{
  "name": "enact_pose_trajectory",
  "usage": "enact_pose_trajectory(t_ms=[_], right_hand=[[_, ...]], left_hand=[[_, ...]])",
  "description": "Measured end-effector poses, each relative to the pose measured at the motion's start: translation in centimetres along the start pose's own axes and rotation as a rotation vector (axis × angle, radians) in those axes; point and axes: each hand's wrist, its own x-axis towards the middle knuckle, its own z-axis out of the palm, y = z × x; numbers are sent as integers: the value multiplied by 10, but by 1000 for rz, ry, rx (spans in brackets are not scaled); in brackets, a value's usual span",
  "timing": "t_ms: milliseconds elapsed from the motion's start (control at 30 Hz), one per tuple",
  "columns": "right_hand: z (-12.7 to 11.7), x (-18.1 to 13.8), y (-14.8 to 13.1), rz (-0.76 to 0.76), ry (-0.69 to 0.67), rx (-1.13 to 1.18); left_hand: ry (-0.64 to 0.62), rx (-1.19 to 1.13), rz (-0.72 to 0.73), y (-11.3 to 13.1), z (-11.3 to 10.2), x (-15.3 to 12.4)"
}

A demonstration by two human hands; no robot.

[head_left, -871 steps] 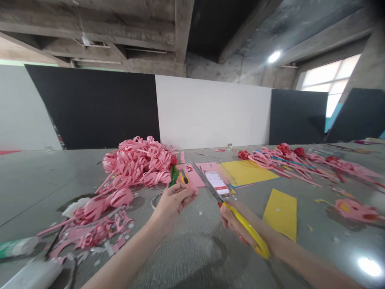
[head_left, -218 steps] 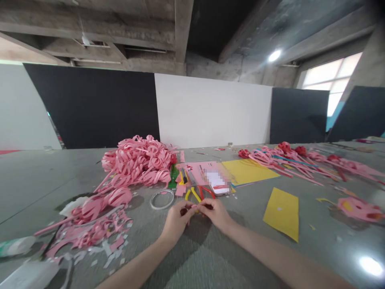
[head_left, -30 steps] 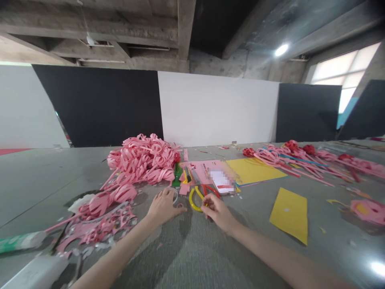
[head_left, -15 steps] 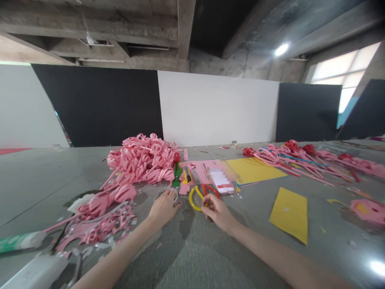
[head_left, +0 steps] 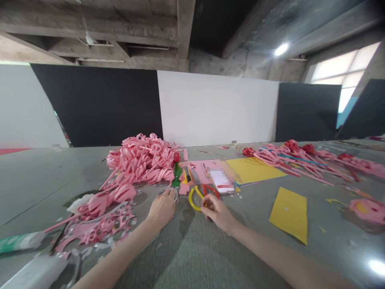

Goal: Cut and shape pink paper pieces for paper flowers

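My left hand (head_left: 162, 206) is low over a pale ring (head_left: 157, 195) that looks like a roll of tape. Its fingers curl onto the ring, and the thumb is tucked in beside them. Close by on the right lie scissors (head_left: 192, 204) with one yellow and one red handle, their grey blades pointing away from me. The closed, curled fingers of my right hand (head_left: 218, 210) meet the near end of the handles and hide part of them. Just beyond, a yellow utility knife (head_left: 187, 175) lies beside a green object (head_left: 176, 175).
A heap of pink paper strips (head_left: 144, 158) rises at the back left, above pink scraps (head_left: 102, 226). Pink sheets, a partly blurred white rectangle (head_left: 222, 179) and yellow paper (head_left: 255, 169) lie ahead. Another yellow sheet (head_left: 290, 214) is at right, below pink and red paper flowers (head_left: 290, 146).
The thumb of my left hand has drawn in toward its fingers, and that hand has shifted slightly. My right hand and the scissors look unchanged.
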Motion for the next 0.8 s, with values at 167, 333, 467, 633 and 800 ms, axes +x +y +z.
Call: enact_pose_trajectory(t_ms=[167,333,467,633,800], right_hand=[[1,0,-1,-9,12,-6],[2,-1,-2,-66,95,7],[1,-1,1,-107,109,-13],[2,-1,2,-98,102,-24],[3,0,4,-92,85,-35]], left_hand=[[56,19,1,2,-1,-1],[174,34,-34,-13,-18,6],[278,-18,-61,-44,-28,17],[225,-53,114,-68,-13,24],[156,-72,228,-68,2,23]])
